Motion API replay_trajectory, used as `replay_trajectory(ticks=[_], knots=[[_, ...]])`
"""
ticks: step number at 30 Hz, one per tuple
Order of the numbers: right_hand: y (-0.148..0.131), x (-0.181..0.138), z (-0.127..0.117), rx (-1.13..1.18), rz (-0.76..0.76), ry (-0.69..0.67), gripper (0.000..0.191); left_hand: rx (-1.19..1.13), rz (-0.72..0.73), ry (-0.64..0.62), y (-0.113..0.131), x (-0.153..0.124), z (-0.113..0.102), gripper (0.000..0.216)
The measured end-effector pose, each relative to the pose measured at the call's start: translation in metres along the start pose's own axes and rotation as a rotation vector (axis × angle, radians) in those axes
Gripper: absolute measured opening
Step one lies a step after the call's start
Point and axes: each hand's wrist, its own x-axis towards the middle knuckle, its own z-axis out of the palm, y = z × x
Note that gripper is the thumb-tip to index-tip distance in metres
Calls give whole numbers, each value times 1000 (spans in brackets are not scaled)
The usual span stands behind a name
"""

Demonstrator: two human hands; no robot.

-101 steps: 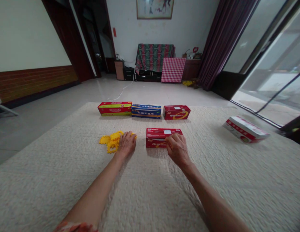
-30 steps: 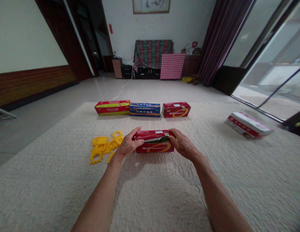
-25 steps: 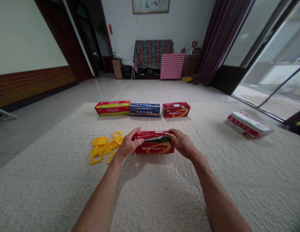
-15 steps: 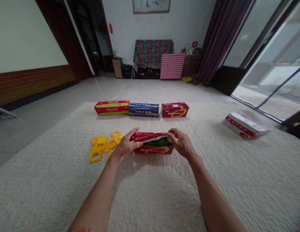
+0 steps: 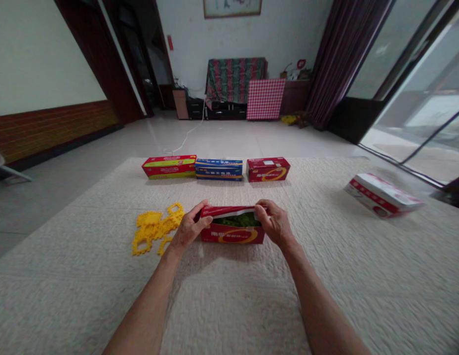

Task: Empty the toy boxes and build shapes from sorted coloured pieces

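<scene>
A red cardboard box (image 5: 232,235) with a yellow ring printed on its front sits before me on the pale quilted mat. Its top flap is partly raised, and green pieces (image 5: 241,219) show through the gap; their kind I cannot make out. My left hand (image 5: 190,226) grips the box's left end, thumb at the front top corner and fingers behind. At the right end, my right hand (image 5: 274,222) pinches the flap edge between thumb and fingers. Yellow plastic interlocking pieces (image 5: 155,228) lie in a pile just left of my left hand.
Beyond the hands stand a red-and-yellow box (image 5: 169,167), a blue box (image 5: 218,169) and another red box (image 5: 268,169) in a row. A white-and-red box (image 5: 383,195) lies at the right. The quilted mat (image 5: 229,301) covers the tiled floor (image 5: 229,137) here.
The red box appears slightly lower and nearer, with more of its front showing. Both hands keep their hold at its ends. The whole view has shifted a little.
</scene>
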Motion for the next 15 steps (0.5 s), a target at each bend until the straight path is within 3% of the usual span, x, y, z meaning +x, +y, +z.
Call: replay_trajectory(ticks=[6,11,15], knots=[[5,1,4,59,62,38,45,-75,21,-37,-6,1,-2,86],[6,0,6,22,144,58,48,-86,68,-103,-6,3,-2,69],[8,1,10,37,206,57,45,-96,129,-55,0,3,1,73]])
